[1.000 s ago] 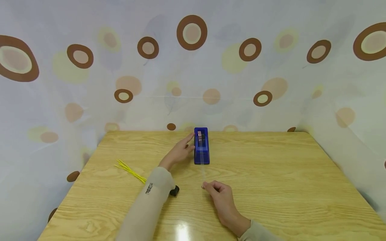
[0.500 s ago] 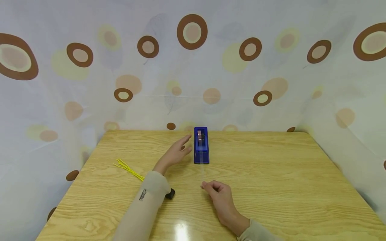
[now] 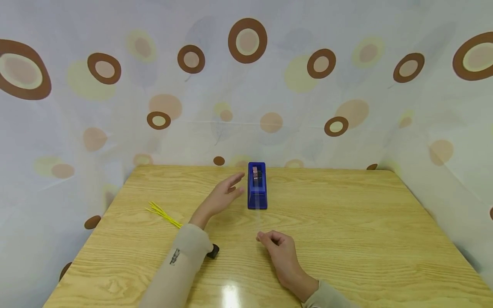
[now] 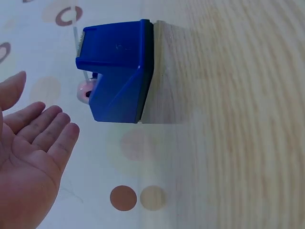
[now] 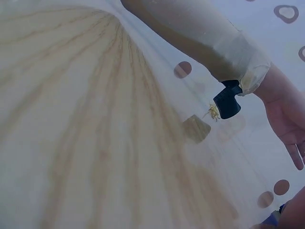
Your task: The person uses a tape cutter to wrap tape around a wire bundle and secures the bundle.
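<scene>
- The blue tape dispenser (image 4: 119, 67) stands upright near the far edge of the table (image 3: 346, 214), about midway between the 2 far corners.
- A clear tape strip (image 3: 258, 218) runs from it toward the near edge and reaches the right hand (image 3: 283, 256), whose thumb and forefinger pinch its free end.
- The left hand (image 3: 219, 199) has its fingers extended and holds nothing; it hangs just beside the dispenser, apart from it.
- Handling, as a judgement: the strip should be very light, limp and sticky on 1 face, apt to curl or cling to skin, so it is best taken by the very end. The dispenser looks stiff; its weight cannot be told. The 2 side walls look the surest hold, away from the cutting teeth (image 4: 80, 45).
- Its shell is smooth, probably hard plastic, with a sloped front and an open well around the pinkish tape roll (image 4: 84, 91).
- Thin yellow strips (image 3: 163, 214) lie bunched toward the left edge, partly behind the pale sleeve (image 3: 169, 269); they look slender and bendable.
- The table is wood-grained and glossy enough to reflect light; behind its far edge hangs creased, patterned cloth (image 3: 292, 145).
</scene>
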`<state>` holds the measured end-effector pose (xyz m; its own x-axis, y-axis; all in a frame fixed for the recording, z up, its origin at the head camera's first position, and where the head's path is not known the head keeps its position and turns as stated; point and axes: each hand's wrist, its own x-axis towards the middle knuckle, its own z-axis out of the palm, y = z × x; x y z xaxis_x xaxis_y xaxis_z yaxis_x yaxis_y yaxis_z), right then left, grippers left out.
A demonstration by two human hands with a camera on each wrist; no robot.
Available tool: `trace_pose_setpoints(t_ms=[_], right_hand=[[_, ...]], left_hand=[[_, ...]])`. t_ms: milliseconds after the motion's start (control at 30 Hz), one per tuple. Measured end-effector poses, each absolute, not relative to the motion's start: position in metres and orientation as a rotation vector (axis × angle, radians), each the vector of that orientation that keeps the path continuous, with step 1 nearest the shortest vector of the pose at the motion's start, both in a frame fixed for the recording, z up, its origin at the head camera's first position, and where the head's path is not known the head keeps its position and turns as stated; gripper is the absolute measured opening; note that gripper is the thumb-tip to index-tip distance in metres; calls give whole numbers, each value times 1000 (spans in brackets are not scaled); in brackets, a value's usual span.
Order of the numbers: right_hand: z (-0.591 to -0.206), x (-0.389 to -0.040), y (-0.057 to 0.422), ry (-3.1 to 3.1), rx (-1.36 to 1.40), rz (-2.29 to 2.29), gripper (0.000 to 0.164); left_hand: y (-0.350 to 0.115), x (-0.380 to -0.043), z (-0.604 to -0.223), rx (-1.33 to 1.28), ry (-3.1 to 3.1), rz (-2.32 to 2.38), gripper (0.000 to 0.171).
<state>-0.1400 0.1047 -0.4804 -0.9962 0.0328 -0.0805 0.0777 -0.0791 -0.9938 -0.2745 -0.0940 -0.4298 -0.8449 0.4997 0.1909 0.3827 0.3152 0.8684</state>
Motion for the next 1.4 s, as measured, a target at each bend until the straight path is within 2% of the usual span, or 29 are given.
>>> trace_pose_setpoints(t_ms=[600, 1400], right_hand=[[-478, -140, 104, 2123, 141, -2270, 21], [-481, -138, 103, 2116, 110, -2311, 23]], left_hand=[[-117, -257, -421, 909, 2465, 1594, 60], [-145, -242, -412, 851, 2646, 1497, 70]])
